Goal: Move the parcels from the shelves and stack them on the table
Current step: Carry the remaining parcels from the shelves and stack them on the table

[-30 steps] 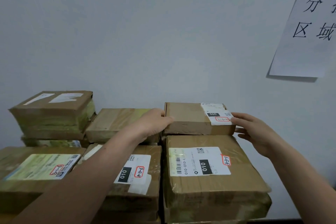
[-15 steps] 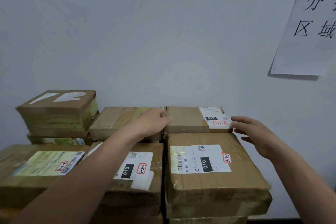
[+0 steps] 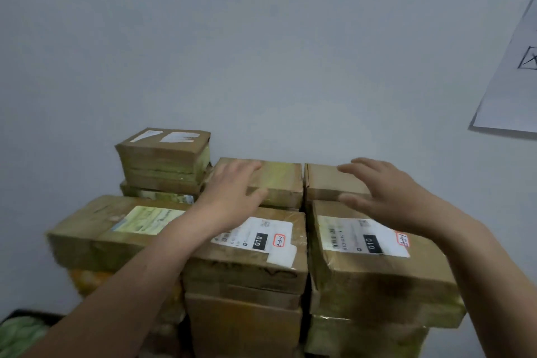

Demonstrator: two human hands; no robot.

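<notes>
Centre frame: left hand [image 3: 232, 192] flat on taped parcel [image 3: 282, 180], fingers straight; right hand [image 3: 386, 195] spread over small parcel [image 3: 325, 183], maybe touching, gripping nothing.

parcels [image 3: 244, 244] packed tight, wall [image 3: 261, 67] close behind, open air above

The place looked like a parcel depot or courier pick-up room. Brown cardboard parcels [image 3: 247, 267], many wrapped in clear tape, stood stacked several deep and packed side by side against a plain pale wall [image 3: 261, 52]. Printed shipping labels [image 3: 348, 237] with barcodes lay on the tops of the nearest ones. Two of these carried a black tag [image 3: 258, 240] reading 010 and a red-outlined sticker [image 3: 279, 240] with a handwritten code, one reading 3-3-6. A white paper sheet [image 3: 514, 90] with large black hand-drawn characters hung on the wall at the right, cut off by the frame edge.
</notes>
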